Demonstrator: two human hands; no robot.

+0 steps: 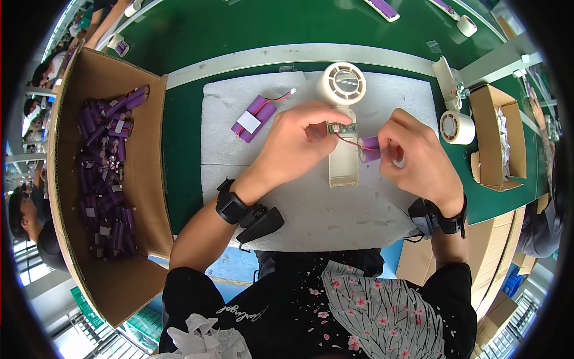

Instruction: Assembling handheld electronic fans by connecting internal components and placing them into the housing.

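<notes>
An opened handheld fan lies on the pale foam mat with its round cream head (341, 85) at the far end and its hollow handle shell (343, 170) toward me. A small green circuit board (347, 128) sits across the upper handle. My left hand (296, 143) is closed around the fan there, thumb and forefinger at the board. In my right hand (415, 157), bent fingers grip a purple battery pack (371, 149), partly hidden by them. Red and dark wires run from the board toward this pack. Another purple battery pack (254, 118) with a white label and wired plug lies left of the fan.
At left stands a deep cardboard box (134, 197) full of purple battery packs. On the right are another opened fan (457, 127) and a smaller carton (493, 173) of white pieces. Beyond a pale rail (251, 58), more fan parts lie on the green surface; other people work nearby.
</notes>
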